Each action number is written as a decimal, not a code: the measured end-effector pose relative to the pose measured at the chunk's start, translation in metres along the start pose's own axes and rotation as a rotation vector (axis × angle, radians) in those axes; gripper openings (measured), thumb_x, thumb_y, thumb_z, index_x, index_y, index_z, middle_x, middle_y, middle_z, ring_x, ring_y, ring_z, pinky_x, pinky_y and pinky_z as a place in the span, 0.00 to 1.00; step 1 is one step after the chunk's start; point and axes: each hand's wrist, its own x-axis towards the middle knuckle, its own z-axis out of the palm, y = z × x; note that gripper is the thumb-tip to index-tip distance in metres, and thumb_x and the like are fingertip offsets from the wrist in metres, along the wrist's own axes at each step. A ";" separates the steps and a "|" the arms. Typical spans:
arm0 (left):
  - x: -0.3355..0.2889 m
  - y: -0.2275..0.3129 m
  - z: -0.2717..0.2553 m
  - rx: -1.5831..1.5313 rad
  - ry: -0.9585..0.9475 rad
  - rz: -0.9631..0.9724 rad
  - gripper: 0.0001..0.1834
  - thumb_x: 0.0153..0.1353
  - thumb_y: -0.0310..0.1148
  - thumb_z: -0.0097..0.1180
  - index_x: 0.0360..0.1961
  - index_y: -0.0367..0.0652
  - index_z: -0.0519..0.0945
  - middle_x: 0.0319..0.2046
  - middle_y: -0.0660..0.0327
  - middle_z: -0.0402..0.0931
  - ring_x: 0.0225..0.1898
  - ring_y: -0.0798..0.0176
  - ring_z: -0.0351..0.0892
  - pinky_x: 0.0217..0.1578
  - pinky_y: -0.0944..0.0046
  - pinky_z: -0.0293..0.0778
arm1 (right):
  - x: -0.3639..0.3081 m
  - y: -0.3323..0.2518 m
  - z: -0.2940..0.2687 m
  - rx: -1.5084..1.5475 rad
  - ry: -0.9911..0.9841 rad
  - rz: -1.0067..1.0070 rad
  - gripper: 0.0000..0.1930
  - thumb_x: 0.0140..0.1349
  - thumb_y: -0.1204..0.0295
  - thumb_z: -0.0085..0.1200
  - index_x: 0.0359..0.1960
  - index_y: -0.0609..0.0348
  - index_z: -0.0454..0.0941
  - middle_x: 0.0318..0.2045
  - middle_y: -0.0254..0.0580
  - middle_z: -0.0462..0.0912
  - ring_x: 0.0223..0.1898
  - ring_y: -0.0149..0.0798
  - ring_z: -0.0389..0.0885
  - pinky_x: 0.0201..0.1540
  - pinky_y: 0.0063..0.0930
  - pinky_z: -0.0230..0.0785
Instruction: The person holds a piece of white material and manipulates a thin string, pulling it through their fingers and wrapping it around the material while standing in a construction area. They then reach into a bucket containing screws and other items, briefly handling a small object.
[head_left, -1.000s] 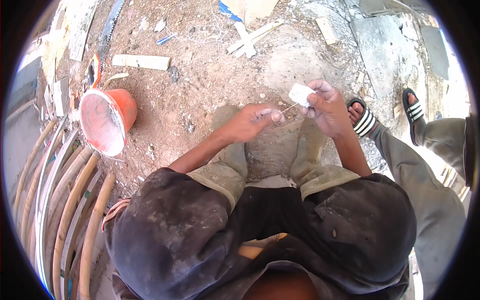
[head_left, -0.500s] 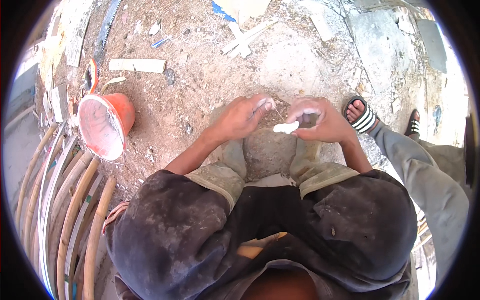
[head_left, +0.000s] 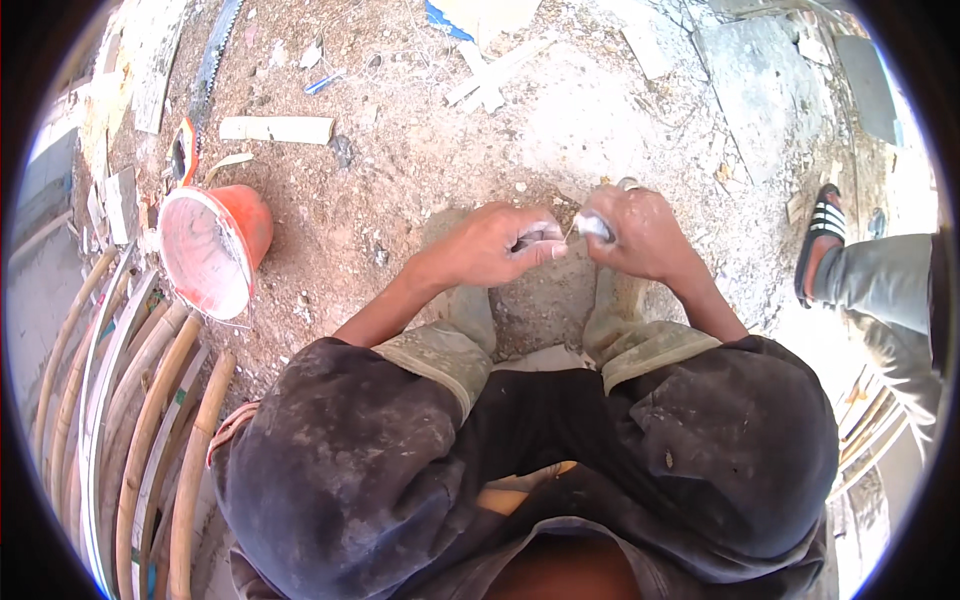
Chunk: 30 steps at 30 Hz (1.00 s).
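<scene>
Both my hands are raised close together above the gap between my knees. In my right hand (head_left: 640, 235), the fingers are closed round a small white bundle (head_left: 594, 226), perhaps wound string; most of it is hidden by the fingers. A thin thread (head_left: 570, 233) spans the narrow space towards my left hand (head_left: 500, 243). There, thumb and forefinger are pinched at the thread's end. Whitish dust coats the fingers.
On the left lies an orange bucket (head_left: 205, 250) on its side, near a handsaw (head_left: 190, 145). Curved bamboo poles (head_left: 145, 440) fill the lower left. A pale wood strip (head_left: 277, 129) and crossed sticks (head_left: 490, 85) lie ahead. Another person's sandalled foot (head_left: 822, 245) stands at right.
My right hand has turned over and closed round the white bundle, which hung visible at its fingertips before. My left hand shifted slightly nearer me. The other person's nearer leg moved away to the right.
</scene>
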 end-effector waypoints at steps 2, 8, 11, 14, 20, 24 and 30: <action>-0.001 -0.005 0.006 -0.026 0.024 0.026 0.20 0.72 0.47 0.49 0.50 0.44 0.81 0.34 0.54 0.83 0.34 0.53 0.83 0.37 0.56 0.76 | 0.004 0.025 0.002 -0.298 0.551 0.151 0.09 0.53 0.73 0.63 0.36 0.61 0.80 0.27 0.44 0.82 0.28 0.33 0.82 0.31 0.29 0.75; -0.007 -0.038 0.028 -0.106 0.169 0.051 0.18 0.73 0.43 0.47 0.53 0.45 0.80 0.29 0.55 0.80 0.28 0.58 0.79 0.34 0.57 0.74 | -0.009 0.059 -0.056 -0.025 1.215 0.315 0.15 0.57 0.67 0.65 0.42 0.64 0.79 0.23 0.35 0.79 0.26 0.26 0.77 0.29 0.21 0.69; -0.019 -0.044 0.019 -0.065 0.179 -0.074 0.17 0.74 0.40 0.46 0.55 0.45 0.79 0.27 0.56 0.77 0.27 0.62 0.76 0.33 0.59 0.74 | -0.030 0.096 -0.083 0.082 1.409 0.340 0.17 0.56 0.67 0.67 0.42 0.65 0.79 0.22 0.33 0.78 0.25 0.24 0.74 0.30 0.18 0.67; -0.041 -0.052 0.000 -0.018 0.160 -0.249 0.17 0.73 0.38 0.48 0.58 0.44 0.77 0.33 0.54 0.79 0.32 0.58 0.79 0.37 0.59 0.75 | -0.045 0.106 -0.101 0.187 1.550 0.331 0.19 0.55 0.66 0.67 0.41 0.69 0.79 0.22 0.35 0.79 0.25 0.25 0.74 0.30 0.20 0.67; -0.061 -0.074 -0.016 -0.002 0.307 -0.188 0.17 0.71 0.36 0.52 0.57 0.43 0.77 0.41 0.49 0.83 0.35 0.53 0.85 0.40 0.59 0.77 | -0.052 0.129 -0.106 0.132 1.602 0.331 0.24 0.54 0.65 0.66 0.43 0.75 0.77 0.24 0.38 0.81 0.25 0.26 0.76 0.32 0.20 0.68; -0.075 -0.088 -0.019 -0.079 0.410 -0.124 0.14 0.71 0.31 0.52 0.54 0.42 0.79 0.24 0.64 0.73 0.25 0.72 0.69 0.27 0.67 0.68 | -0.088 0.141 -0.130 0.160 1.691 0.414 0.24 0.53 0.65 0.68 0.44 0.74 0.77 0.26 0.44 0.84 0.28 0.28 0.81 0.32 0.19 0.69; -0.086 -0.093 -0.030 0.176 0.501 -0.188 0.12 0.63 0.22 0.49 0.45 0.41 0.81 0.28 0.49 0.81 0.25 0.55 0.82 0.32 0.61 0.75 | -0.101 0.167 -0.126 0.092 1.706 0.458 0.23 0.56 0.68 0.67 0.46 0.76 0.77 0.29 0.44 0.84 0.28 0.33 0.85 0.31 0.19 0.73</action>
